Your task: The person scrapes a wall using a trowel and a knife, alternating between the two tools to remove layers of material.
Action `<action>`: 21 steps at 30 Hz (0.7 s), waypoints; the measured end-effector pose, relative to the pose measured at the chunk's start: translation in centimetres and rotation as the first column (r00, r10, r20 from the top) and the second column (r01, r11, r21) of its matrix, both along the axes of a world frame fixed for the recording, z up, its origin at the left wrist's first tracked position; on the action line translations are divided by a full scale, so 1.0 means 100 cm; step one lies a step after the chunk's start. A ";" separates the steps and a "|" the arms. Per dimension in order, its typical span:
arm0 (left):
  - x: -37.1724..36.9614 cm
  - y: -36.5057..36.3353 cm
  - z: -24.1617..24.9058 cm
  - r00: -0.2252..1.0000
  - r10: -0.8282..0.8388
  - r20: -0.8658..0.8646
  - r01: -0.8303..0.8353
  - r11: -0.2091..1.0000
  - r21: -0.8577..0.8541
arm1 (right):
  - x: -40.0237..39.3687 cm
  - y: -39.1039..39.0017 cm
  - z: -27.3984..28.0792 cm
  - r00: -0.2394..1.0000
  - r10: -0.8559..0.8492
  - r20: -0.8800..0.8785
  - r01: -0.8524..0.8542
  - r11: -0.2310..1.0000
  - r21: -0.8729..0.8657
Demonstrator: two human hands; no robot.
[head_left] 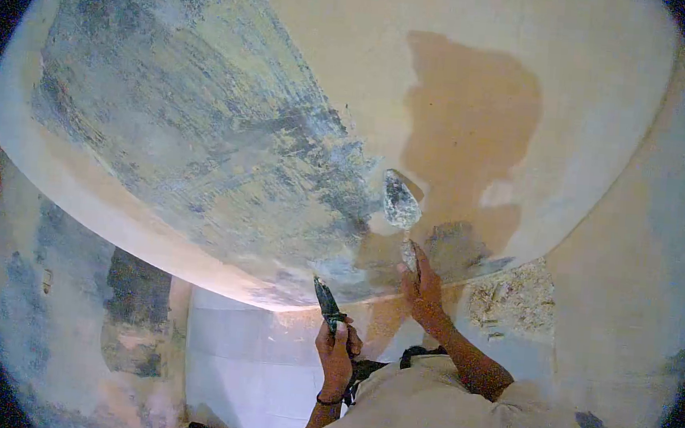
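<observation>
My right hand (426,291) is wrapped around the handle of a small pointed trowel (401,199). The trowel's blade, smeared grey and white, overlaps the pale wall (600,113) at the edge of a broad grey-green coated patch (205,115). Lower and to the left, my left hand (337,349) grips a dark, narrow tool with a tapered tip (324,299), seen nearly edge-on; I cannot tell its exact kind. Its tip points up, close to the lower edge of the coated surface.
A shadow (479,112) falls on the bare part of the wall. Below the wall's curved lower edge lie pale sheeting (259,352) and a scatter of light debris (517,300). A dark patch (137,298) marks the surface at left.
</observation>
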State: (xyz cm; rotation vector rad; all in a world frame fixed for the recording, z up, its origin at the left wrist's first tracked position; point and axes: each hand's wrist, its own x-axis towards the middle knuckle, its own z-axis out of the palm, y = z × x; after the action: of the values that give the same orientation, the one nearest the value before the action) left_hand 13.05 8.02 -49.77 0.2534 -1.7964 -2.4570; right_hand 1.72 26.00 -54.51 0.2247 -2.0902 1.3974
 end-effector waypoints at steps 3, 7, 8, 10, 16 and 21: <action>-0.004 -0.005 -0.005 0.999 0.035 0.017 -0.034 0.999 -0.041 | 0.014 0.005 0.034 0.928 0.183 0.324 -0.104 0.963 -0.248; 0.003 -0.005 -0.006 0.998 0.062 0.002 -0.062 0.998 -0.028 | 0.001 0.000 0.062 0.883 0.234 0.408 -0.094 0.937 -0.335; 0.003 -0.006 -0.006 0.998 0.068 -0.008 -0.068 0.997 -0.023 | 0.001 -0.002 0.080 0.859 0.257 0.443 -0.087 0.926 -0.368; 0.006 -0.008 -0.007 0.997 0.077 -0.021 -0.078 0.997 -0.015 | -0.006 -0.003 0.119 0.873 0.310 0.377 -0.155 0.909 -0.388; 0.008 -0.011 -0.003 0.996 0.091 0.001 -0.091 0.996 -0.024 | -0.030 -0.008 0.122 0.899 0.385 0.208 -0.258 0.850 -0.459; 0.008 -0.013 -0.008 0.996 0.083 0.020 -0.083 0.996 -0.016 | -0.007 -0.006 0.025 0.898 0.254 0.359 -0.172 0.954 -0.244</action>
State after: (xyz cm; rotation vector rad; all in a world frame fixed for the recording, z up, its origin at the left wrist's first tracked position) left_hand 13.81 6.70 -50.59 0.3462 -1.7737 -2.3929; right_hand 1.07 25.38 -51.98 0.0998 -2.2604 1.9109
